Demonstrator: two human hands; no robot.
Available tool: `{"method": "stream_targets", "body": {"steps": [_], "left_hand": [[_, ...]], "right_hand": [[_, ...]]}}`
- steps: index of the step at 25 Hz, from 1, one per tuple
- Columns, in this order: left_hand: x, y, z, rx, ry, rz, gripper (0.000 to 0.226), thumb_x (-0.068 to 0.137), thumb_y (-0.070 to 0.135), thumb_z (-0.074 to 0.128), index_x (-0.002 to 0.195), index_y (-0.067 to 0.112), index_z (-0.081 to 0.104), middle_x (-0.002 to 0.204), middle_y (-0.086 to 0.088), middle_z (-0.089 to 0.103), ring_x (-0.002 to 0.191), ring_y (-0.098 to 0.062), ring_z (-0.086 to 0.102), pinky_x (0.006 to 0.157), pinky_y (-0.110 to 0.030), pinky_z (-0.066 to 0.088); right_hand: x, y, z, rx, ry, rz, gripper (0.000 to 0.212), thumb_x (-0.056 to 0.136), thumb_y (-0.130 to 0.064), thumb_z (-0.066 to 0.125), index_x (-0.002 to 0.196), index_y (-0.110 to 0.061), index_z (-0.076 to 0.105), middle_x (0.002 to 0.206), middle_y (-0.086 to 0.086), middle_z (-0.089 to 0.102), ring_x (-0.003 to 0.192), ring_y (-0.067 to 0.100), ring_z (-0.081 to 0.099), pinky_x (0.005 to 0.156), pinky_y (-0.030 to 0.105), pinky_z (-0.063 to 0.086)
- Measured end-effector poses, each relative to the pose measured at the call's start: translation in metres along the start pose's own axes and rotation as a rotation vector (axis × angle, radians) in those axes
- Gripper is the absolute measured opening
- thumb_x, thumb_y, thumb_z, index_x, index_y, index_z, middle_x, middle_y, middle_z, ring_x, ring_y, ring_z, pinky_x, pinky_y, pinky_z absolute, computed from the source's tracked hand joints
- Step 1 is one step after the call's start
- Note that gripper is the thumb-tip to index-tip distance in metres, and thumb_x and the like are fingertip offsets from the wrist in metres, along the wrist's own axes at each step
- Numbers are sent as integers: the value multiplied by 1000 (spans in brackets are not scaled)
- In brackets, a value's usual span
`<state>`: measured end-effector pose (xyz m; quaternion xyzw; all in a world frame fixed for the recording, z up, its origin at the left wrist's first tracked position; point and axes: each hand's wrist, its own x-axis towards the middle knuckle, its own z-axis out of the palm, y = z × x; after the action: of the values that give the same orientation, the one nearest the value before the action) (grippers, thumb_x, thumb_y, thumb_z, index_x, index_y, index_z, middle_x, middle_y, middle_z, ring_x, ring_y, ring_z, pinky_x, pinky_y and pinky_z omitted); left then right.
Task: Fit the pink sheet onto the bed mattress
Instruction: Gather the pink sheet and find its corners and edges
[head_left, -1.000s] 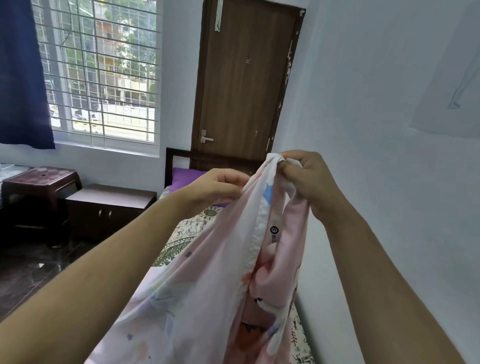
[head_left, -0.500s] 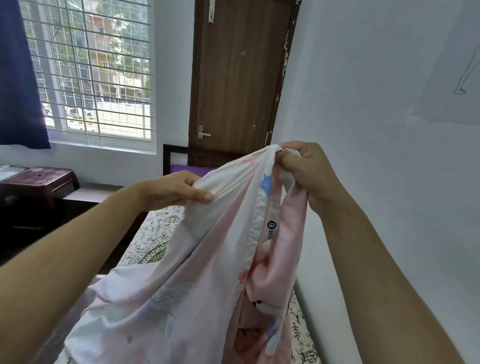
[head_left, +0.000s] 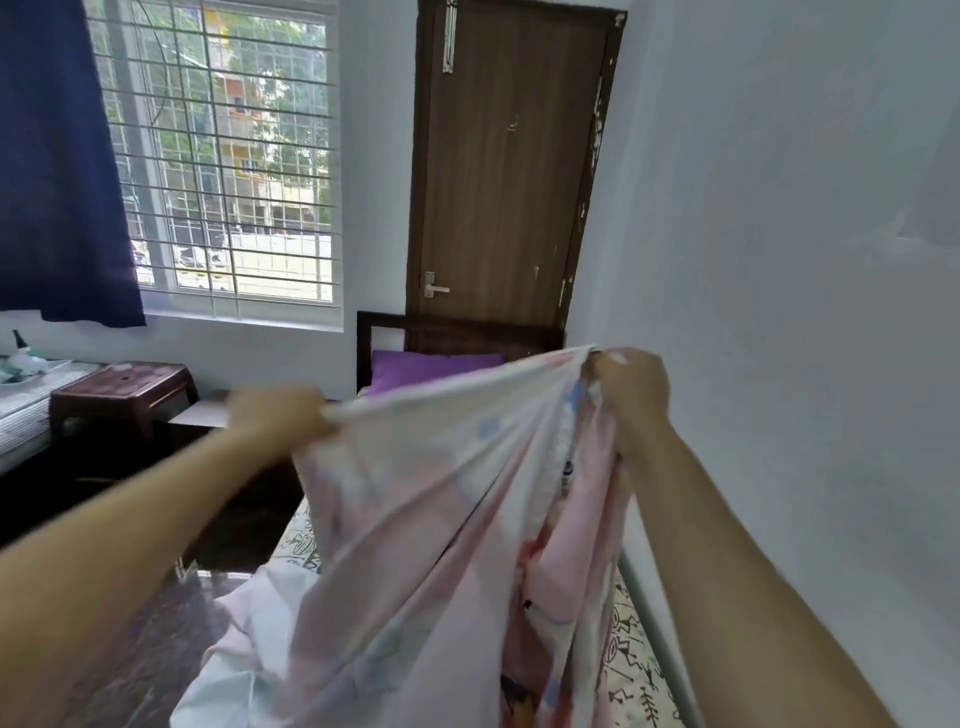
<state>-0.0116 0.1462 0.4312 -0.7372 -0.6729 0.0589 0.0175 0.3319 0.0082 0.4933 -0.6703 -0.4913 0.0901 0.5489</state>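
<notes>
Spreading wide now: the left hand (head_left: 283, 415), blurred in motion, has slid out along the hem and away from the right hand (head_left: 628, 387), so the sheet (head_left: 415, 519) that hung bunched between them a second ago is opening into a taut top edge. Both hands clench that edge. The sheet hangs above the mattress (head_left: 631, 670), not yet laid; looks like the corner hunt is nearly done.

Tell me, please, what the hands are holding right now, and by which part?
Both hold the sheet by its top edge: the right hand pinches a bunched corner, and the left hand grips the edge farther along, stretching it between them.
</notes>
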Motion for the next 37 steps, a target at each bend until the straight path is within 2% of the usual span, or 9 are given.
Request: {"method": "stream_targets", "body": {"steps": [3, 6, 10, 12, 15, 17, 21, 29, 37], "left_hand": [[118, -94, -28, -172, 403, 63, 73, 43, 70, 72, 98, 28, 47, 82, -8, 70, 68, -29, 63, 74, -42, 56], [-31, 9, -64, -379, 612, 287, 53, 68, 49, 69, 105, 34, 34, 70, -3, 59, 61, -25, 55, 62, -31, 50], [-115, 116, -15, -595, -96, 610, 56, 73, 29, 77, 117, 33, 42, 90, 9, 56, 73, -5, 57, 67, -18, 48], [-107, 139, 25, -695, 3, 617, 44, 73, 39, 70, 109, 35, 45, 93, 9, 55, 75, -2, 54, 73, -24, 49], [-110, 179, 29, -869, 606, 538, 45, 71, 46, 68, 108, 24, 52, 103, 6, 49, 87, -10, 48, 78, -28, 43], [-113, 194, 14, -935, 794, 472, 42, 74, 39, 73, 106, 20, 53, 100, 5, 50, 87, -12, 47, 75, -27, 41], [-114, 204, 5, -1015, 575, 458, 27, 78, 34, 71, 92, 24, 50, 69, 9, 59, 68, -13, 57, 66, -34, 49], [-119, 184, 23, -1111, 862, 340, 12, 93, 13, 49, 92, 21, 41, 66, 7, 55, 56, -3, 51, 49, -27, 34], [-116, 193, 28, -798, 710, 333, 21, 79, 26, 64, 71, 19, 45, 70, 4, 54, 63, -23, 53, 57, -40, 47]], "right_hand": [[12, -12, -17, -6, 93, -61, 34, 82, -19, 55, 49, -13, 51, 54, 7, 48, 56, 24, 46, 52, 31, 30], [19, -24, -12, -62, 127, -98, 43, 84, -17, 54, 44, -18, 36, 48, 2, 37, 51, 21, 37, 47, 31, 24], [14, -24, -5, -201, 61, -140, 44, 84, -16, 52, 43, -18, 37, 49, -2, 39, 53, 20, 40, 46, 27, 26], [8, -25, -2, -214, 31, -167, 46, 86, -15, 51, 43, -23, 35, 49, -4, 37, 50, 13, 36, 47, 26, 25], [3, -24, -6, -256, 0, -217, 45, 87, -19, 51, 45, -27, 37, 51, -7, 39, 52, 7, 38, 49, 23, 27], [-1, -23, -9, -283, -30, -254, 45, 88, -22, 53, 46, -29, 37, 51, -8, 38, 53, 7, 39, 50, 22, 28], [-9, -18, -13, -287, -43, -303, 47, 86, -23, 56, 43, -27, 37, 47, -6, 37, 52, 8, 40, 51, 25, 29], [-7, -10, -6, -264, -70, -277, 22, 90, -27, 51, 73, -26, 65, 64, -11, 53, 68, 14, 53, 64, 24, 37], [-12, -14, -5, -244, -64, -278, 25, 93, -28, 52, 99, -18, 73, 86, -3, 66, 76, 13, 55, 59, 17, 38]]}}
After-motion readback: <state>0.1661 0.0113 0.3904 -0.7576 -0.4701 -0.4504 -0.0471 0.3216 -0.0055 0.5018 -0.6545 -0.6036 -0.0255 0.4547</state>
